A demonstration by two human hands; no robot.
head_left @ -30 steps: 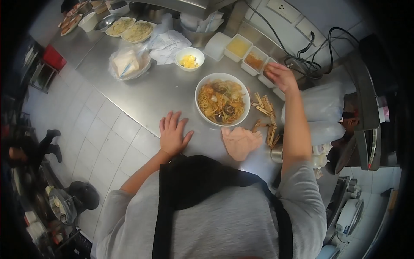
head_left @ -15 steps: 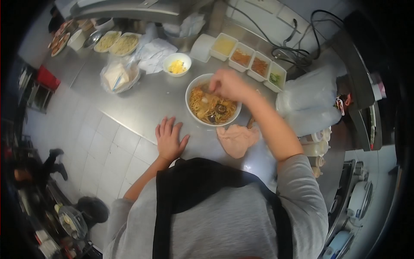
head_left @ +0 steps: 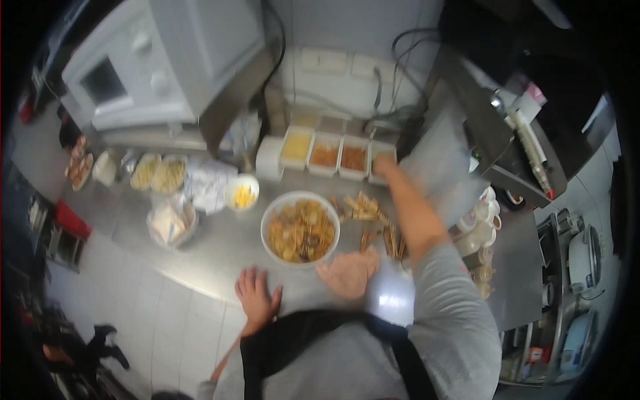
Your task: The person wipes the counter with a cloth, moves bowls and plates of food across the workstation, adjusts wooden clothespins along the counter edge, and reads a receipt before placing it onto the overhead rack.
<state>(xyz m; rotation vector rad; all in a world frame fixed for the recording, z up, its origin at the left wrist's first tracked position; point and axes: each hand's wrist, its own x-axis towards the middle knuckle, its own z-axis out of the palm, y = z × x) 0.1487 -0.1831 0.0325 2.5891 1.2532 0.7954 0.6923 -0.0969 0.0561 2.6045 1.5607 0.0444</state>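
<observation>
A white bowl of noodles with dark pieces on top stands on the steel counter in front of me. My left hand rests on the counter's front edge, fingers spread and holding nothing. At the back, my right hand reaches down into the rightmost white tub of a row. Its fingers are hidden in the tub and blurred. Beside it stand tubs of orange-brown shreds, orange bits and a pale yellow food. A pinkish crumpled cloth-like thing lies right of the bowl.
Left of the bowl are a small bowl with yellow pieces, a plastic bag and trays of pale shreds. Light brown strips lie to the right, near squeeze bottles. A white appliance sits above the back left.
My right hand has left the noodle bowl and gone back and right to the last tub. My left hand stays on the counter edge. The view has tilted up.
</observation>
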